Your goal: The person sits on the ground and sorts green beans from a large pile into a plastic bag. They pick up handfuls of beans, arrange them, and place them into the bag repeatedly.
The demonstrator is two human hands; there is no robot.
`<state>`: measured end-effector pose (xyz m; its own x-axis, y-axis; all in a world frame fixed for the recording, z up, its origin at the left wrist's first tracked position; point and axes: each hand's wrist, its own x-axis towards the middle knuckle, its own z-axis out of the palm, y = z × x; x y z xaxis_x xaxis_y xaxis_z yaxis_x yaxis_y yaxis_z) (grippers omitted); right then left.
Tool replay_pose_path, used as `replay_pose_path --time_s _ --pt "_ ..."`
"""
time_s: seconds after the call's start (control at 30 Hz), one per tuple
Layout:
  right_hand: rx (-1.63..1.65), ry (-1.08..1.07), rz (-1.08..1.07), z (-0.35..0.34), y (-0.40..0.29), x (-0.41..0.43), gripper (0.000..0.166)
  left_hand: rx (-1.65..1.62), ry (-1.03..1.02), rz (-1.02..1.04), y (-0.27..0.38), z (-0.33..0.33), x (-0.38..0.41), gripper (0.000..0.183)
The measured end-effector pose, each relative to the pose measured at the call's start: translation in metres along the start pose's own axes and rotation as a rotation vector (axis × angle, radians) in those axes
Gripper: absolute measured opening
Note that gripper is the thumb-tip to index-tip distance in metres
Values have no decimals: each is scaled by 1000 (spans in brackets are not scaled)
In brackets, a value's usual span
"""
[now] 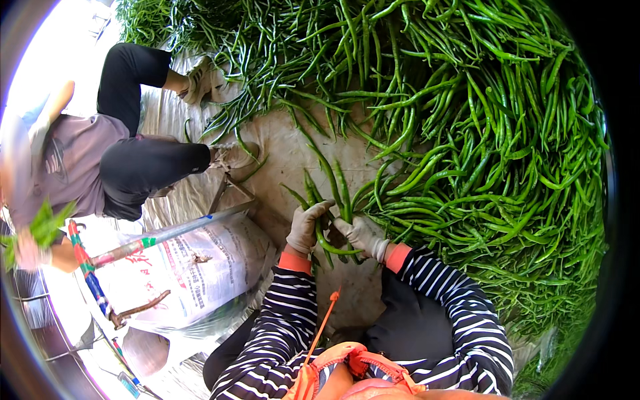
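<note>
My left hand [306, 227], in a whitish glove, grips several long green chili peppers [311, 186] that point away from me. One curved pepper [332, 249] bends below the fingers towards the other hand. Close beside it on the right, my right hand [364, 235], gloved the same way, is closed around more long green peppers [345, 192]. Their lower ends hang beneath both hands. A large heap of loose green chili peppers [500, 150] lies ahead and to the right, reaching close to my right wrist.
To the left stands a metal frame [170, 235] wrapped with coloured tape, beside a printed plastic bag [200, 270]. A co-worker in black trousers [155, 160] sits beyond it, a blurred green bunch [47, 225] at one hand. A light ground sheet [285, 135] shows between us and the heap.
</note>
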<state>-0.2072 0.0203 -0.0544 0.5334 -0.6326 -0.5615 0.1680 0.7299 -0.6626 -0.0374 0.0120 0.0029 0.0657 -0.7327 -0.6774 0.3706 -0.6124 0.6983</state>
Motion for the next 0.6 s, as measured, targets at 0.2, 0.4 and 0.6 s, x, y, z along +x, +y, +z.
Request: replay_pose_path --time_s 0.2,0.4,0.6 --pt "7 212 103 -2 3 -14 30 129 264 437 -4 -10 -57 14" --pt "197 -207 156 8 -47 -60 40 1035 194 951 28 8 -119 33" --pt "51 -308 94 27 -53 -84 34 1317 177 1314 34 7 -149 43"
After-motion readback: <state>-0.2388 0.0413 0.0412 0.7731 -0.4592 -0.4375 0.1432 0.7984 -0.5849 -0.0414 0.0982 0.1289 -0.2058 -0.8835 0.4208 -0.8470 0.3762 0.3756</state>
